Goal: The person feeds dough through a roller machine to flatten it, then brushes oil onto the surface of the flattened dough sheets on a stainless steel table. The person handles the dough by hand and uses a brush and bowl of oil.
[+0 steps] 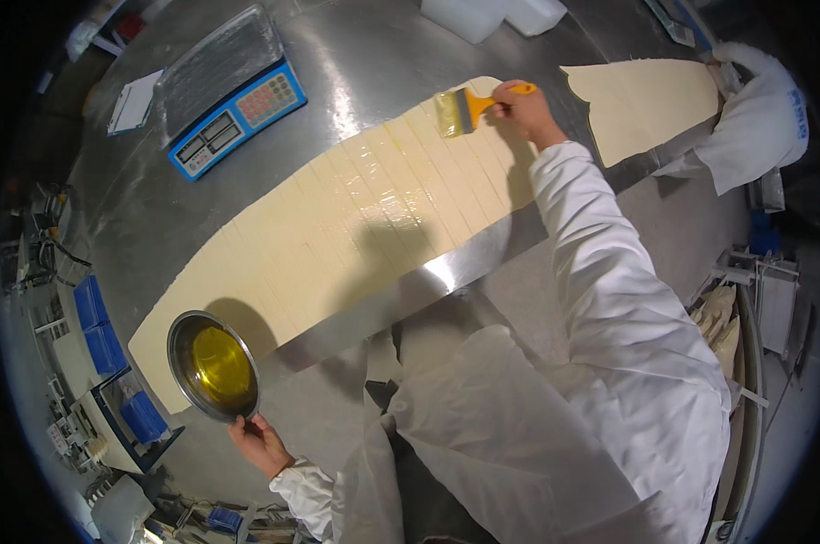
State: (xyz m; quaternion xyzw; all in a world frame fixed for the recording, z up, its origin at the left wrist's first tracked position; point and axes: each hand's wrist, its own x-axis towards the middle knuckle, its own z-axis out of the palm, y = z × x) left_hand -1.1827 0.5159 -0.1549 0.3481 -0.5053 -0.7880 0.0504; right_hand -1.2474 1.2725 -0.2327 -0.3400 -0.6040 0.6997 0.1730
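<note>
Between the fingers and thumb of my left hand (260,443) is the rim of a round metal bowl (174,353). Yellow oil (223,364) pools inside it, and the bowl hangs over the left end of a long dough sheet (281,245). My right hand (529,112) grips the orange handle of a wide flat brush (477,109). Its pale bristles lie at the right part of the sheet, near the far edge. Slanting cut lines cross the dough into strips. The middle and right strips shine wet, while the left part looks duller.
A blue digital scale (236,122) stands on the steel table (355,54), with papers (134,102) beside it. White plastic containers (481,17) sit at the back. Another dough sheet (648,102) lies at right, by a person in white (757,129). Blue bins (100,326) stand at left.
</note>
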